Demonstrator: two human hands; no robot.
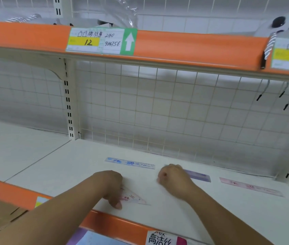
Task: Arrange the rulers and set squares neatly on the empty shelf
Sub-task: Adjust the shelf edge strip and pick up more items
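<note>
On the white shelf (65,167) a blue ruler (129,163) lies flat near the back. To its right lies a purple ruler (199,176), and my right hand (173,175) holds its left end with curled fingers. A pink ruler (250,187) lies further right. Near the front edge sits a clear pink set square (133,198). My left hand (111,186) rests on the set square's left side, thumb pointing down at its lower edge; the other fingers are hidden.
An orange-fronted upper shelf (184,48) with price labels overhangs the space. A wire grid (158,106) backs the shelf and a slotted upright (68,103) stands at left. The shelf's orange front lip (119,225) carries a label. A cardboard box (0,213) is at lower left.
</note>
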